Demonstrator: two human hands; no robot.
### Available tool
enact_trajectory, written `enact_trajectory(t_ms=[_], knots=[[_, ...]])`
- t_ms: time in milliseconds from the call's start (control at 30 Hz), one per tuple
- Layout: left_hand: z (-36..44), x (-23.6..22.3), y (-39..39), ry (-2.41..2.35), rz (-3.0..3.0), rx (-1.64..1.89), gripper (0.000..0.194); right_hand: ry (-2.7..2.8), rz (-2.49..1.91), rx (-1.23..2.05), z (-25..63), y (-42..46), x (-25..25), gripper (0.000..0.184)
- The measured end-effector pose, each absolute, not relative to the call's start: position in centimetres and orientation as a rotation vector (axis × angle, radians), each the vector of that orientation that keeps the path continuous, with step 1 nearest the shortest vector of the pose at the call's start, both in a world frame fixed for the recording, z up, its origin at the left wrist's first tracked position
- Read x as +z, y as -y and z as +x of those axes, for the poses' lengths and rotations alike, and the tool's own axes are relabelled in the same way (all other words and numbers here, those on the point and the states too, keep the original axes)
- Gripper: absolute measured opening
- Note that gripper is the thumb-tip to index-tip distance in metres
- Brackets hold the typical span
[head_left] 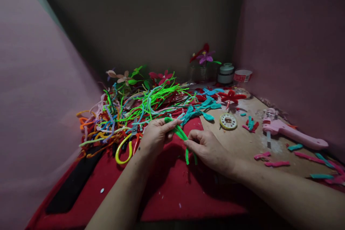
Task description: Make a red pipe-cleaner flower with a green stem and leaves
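Green pipe cleaners [180, 133], bent into a narrow strip with two loose tails hanging down, stretch between my hands. My left hand [157, 134] pinches the upper end between thumb and fingertips. Lower down, near where the tails part, my right hand [206, 147] grips the same strip with thumb and forefinger. Just left of my left wrist lie scissors [124, 152] with a yellow handle loop; part of them is hidden by my arm. Behind my hands spreads a heap of bright green pipe cleaners [159, 99].
A red cloth [167, 194] covers the table, with a black strip [72, 183] at left. On the board [237, 143] at right lie a pink tool [293, 131], a round dial [228, 121] and fuzzy scraps. Turquoise leaves [202, 107], pipe-cleaner flowers [205, 57] and a jar [225, 73] stand behind.
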State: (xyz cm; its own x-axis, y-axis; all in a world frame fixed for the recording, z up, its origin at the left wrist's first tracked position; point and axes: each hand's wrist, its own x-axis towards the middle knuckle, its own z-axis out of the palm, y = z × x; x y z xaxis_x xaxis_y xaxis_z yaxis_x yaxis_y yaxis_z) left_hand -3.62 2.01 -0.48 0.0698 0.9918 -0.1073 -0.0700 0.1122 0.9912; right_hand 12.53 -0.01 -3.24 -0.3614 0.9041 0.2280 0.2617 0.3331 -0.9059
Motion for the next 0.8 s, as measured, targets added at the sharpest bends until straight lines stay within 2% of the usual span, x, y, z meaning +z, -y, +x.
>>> enact_trajectory(t_ms=[333,633,800], knots=[[-3.19,0.04,-1.83,-1.227,1.150,1.183,0.025,1.696,-1.019,1.350,12.33,-0.17,-3.25,0.023],[-4.07,-0.24,-2.30,-1.091,1.119,1.152,0.021,1.672,-1.030,1.300,12.43,-0.55,-3.55,0.024],[-3.61,-0.15,-2.14,-1.276,1.314,1.183,0.021,1.638,-1.047,1.424,12.38,-0.53,-3.76,0.020]])
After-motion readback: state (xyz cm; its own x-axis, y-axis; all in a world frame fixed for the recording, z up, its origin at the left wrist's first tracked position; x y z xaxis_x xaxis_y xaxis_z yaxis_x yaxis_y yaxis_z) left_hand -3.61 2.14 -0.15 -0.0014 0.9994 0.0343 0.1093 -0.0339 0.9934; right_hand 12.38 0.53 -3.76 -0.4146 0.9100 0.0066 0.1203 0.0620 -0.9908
